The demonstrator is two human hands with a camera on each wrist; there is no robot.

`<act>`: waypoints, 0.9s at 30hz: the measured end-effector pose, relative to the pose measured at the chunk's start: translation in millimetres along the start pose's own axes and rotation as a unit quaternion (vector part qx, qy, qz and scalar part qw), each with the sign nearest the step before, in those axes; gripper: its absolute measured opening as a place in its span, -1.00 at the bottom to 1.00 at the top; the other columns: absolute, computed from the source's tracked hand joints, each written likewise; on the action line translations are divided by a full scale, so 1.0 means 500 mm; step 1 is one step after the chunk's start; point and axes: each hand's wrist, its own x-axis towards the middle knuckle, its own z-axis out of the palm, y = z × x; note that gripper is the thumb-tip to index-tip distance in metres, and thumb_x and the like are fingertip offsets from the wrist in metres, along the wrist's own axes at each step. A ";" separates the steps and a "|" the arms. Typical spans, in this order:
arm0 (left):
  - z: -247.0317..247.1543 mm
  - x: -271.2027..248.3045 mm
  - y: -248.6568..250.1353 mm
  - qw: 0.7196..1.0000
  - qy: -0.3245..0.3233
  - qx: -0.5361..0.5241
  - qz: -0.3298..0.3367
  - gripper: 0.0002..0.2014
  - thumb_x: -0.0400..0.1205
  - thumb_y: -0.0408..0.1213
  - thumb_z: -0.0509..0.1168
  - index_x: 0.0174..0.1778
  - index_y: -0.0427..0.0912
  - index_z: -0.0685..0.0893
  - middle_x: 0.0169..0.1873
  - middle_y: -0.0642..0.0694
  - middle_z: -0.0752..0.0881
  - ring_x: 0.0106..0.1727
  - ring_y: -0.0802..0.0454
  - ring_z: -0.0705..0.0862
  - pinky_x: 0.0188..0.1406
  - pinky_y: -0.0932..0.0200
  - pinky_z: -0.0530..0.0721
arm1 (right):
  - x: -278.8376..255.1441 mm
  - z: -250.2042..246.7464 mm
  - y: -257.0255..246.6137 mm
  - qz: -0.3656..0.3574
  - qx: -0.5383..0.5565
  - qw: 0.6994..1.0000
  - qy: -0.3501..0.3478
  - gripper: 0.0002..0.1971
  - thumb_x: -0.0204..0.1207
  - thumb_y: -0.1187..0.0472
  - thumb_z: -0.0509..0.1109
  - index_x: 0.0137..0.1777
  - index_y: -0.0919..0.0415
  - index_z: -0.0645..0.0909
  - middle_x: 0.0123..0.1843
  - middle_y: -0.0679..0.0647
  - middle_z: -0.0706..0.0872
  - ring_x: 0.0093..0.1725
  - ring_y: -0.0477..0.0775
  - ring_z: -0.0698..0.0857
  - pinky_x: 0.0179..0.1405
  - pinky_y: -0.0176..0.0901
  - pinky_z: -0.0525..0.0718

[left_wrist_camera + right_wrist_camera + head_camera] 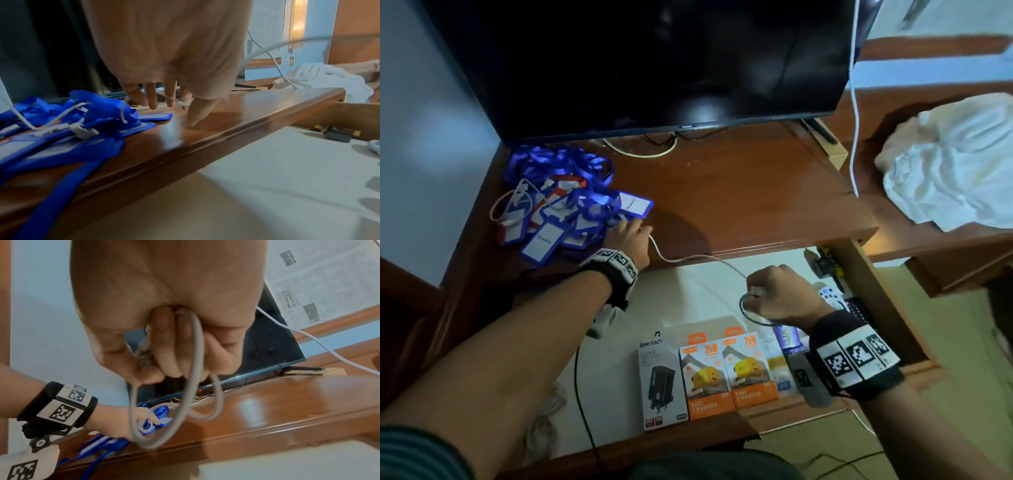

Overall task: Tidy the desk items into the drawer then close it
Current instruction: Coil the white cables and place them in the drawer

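A white charging cable [688, 258] runs from the desk top [739, 192] down to my right hand [774, 294], which grips several coils of it [195, 353] in a fist above the open drawer [876, 291]. My left hand [628, 236] rests on the desk beside a heap of blue lanyards and badge holders [558, 202]. Its fingers [152, 97] hang fairly straight, with the cable's far end at their tips. Whether they pinch it is unclear. The heap [72, 129] holds other short white cables too.
In the drawer lie a black charger box [661, 383], two orange charger boxes [722, 373], a remote [828, 294] and small items by the right wall. A dark TV [654, 61] stands behind. A white cloth [955, 164] and a hanging white cord [854, 137] are at right.
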 end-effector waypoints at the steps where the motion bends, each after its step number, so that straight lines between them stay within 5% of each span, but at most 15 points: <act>1: -0.005 0.006 -0.014 1.000 0.012 0.018 0.000 -0.49 0.51 -0.31 0.23 0.43 -0.01 0.49 0.40 -0.14 0.45 0.39 -0.24 0.42 0.29 -0.11 0.47 | -0.001 -0.001 0.006 0.027 -0.036 0.999 0.004 -0.84 0.30 0.06 0.30 -0.44 0.07 0.51 -0.39 0.07 0.61 -0.31 0.19 0.53 -0.37 -0.17 0.38; 4: -0.032 0.030 -0.061 0.997 0.012 0.070 -0.005 -0.64 0.56 -0.34 0.21 0.28 -0.12 0.58 0.21 -0.19 0.61 0.27 -0.26 0.57 0.20 -0.13 0.53 | -0.007 -0.006 0.027 0.107 -0.134 0.985 -0.024 -0.82 0.43 0.07 0.30 0.00 0.00 0.66 -0.02 0.11 0.71 -0.04 0.21 0.66 -0.22 -0.16 0.48; 7: -0.073 0.052 -0.100 0.994 0.019 0.102 -0.022 -0.79 0.61 -0.37 0.17 0.04 -0.22 0.69 0.03 -0.22 0.72 0.07 -0.26 0.70 0.02 -0.10 0.67 | -0.019 -0.002 0.051 0.159 -0.184 0.968 -0.058 -0.74 0.50 0.13 0.23 0.14 0.05 0.63 0.10 0.15 0.71 0.05 0.22 0.67 -0.12 -0.13 0.56; 10: -0.093 0.068 -0.128 0.998 0.045 0.032 -0.022 -0.81 0.62 -0.34 0.17 0.01 -0.25 0.68 0.06 -0.26 0.66 0.10 -0.30 0.66 0.05 -0.14 0.66 | -0.027 0.009 0.070 0.181 -0.188 0.962 -0.076 -0.78 0.52 0.21 0.16 0.07 0.17 0.58 0.11 0.20 0.72 0.04 0.25 0.67 -0.17 -0.10 0.50; 14: -0.051 0.052 -0.104 0.993 -0.073 -0.084 0.041 -0.57 0.49 -0.23 0.38 0.31 0.05 0.61 0.35 -0.12 0.48 0.39 -0.24 0.49 0.34 -0.08 0.51 | -0.019 0.015 0.068 0.200 -0.161 0.966 -0.037 -0.91 0.52 0.23 0.16 -0.13 0.15 0.49 0.00 0.21 0.72 -0.17 0.22 0.56 -0.22 -0.09 0.49; 18: 0.005 0.018 -0.050 0.990 -0.124 0.019 0.069 -0.34 0.44 -0.21 0.38 0.49 0.17 0.38 0.50 -0.01 0.31 0.49 -0.18 0.31 0.40 -0.11 0.41 | -0.004 0.013 0.059 0.205 -0.137 0.969 0.005 -0.82 0.50 0.21 0.19 -0.06 0.19 0.61 -0.07 0.20 0.71 -0.20 0.23 0.54 -0.26 -0.09 0.48; 23: -0.006 0.018 -0.040 0.988 -0.014 0.147 0.042 -0.61 0.54 -0.33 0.22 0.31 -0.04 0.56 0.32 -0.06 0.53 0.39 -0.19 0.37 0.31 -0.11 0.43 | -0.004 0.015 0.067 0.209 -0.116 0.971 0.018 -0.82 0.46 0.19 0.19 -0.11 0.17 0.62 -0.11 0.19 0.72 -0.18 0.27 0.62 -0.24 -0.11 0.55; 27: -0.050 0.038 -0.082 0.968 -0.044 0.244 0.038 -0.75 0.62 -0.32 0.16 0.12 -0.06 0.68 0.13 -0.03 0.68 0.38 -0.15 0.43 0.34 -0.10 0.43 | -0.013 0.018 0.071 0.225 -0.110 0.968 0.002 -0.83 0.48 0.15 0.18 -0.11 0.14 0.60 -0.06 0.19 0.71 -0.19 0.24 0.56 -0.19 -0.10 0.55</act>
